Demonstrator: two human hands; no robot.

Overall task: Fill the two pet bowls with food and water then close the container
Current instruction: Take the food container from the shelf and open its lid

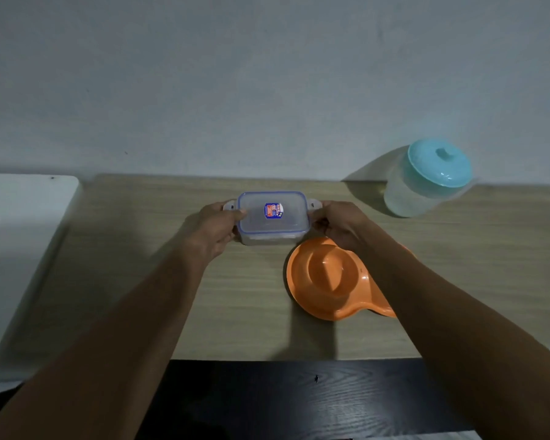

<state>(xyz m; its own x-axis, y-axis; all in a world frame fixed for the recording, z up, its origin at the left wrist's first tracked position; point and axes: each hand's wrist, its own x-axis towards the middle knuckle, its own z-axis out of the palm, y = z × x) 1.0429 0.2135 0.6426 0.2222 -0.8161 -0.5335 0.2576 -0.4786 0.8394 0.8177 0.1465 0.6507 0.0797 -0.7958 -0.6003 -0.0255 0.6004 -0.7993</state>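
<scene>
A clear rectangular container (272, 217) with a blue-rimmed clip lid and a blue label stands at the middle back of the wooden table (140, 265). My left hand (216, 228) grips its left end and my right hand (337, 223) grips its right end, by the side clips. An orange double pet bowl (326, 277) lies just in front of it to the right; my right forearm covers its right half. The visible bowl looks empty. A translucent jug (426, 182) with a teal lid stands at the back right.
A white surface (23, 223) adjoins the table on the left. A dark wood-grain surface (299, 398) lies below the table's near edge. A plain wall rises behind the table.
</scene>
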